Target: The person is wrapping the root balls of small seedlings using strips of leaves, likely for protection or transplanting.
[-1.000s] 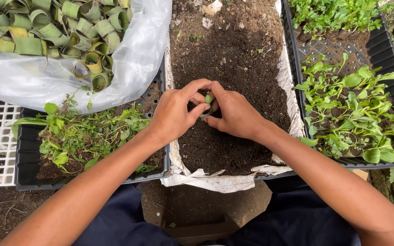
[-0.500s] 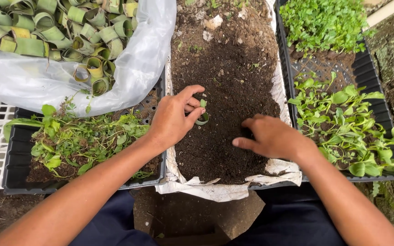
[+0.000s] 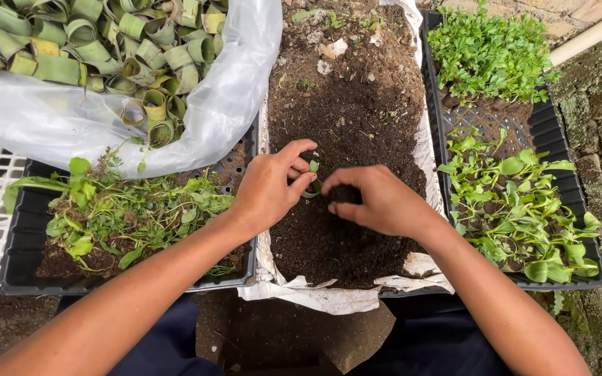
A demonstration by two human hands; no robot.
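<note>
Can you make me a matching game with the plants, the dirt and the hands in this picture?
Things:
1. leaf rings
2. soil
3. seedlings
4. left hand

Places:
A. in the black tray on the right
B. in the clear bag at the top left
C. pinching a small green leaf cup
D. in the white-lined bed in the middle

Pairs: 1-B, 2-D, 3-A, 4-C
</note>
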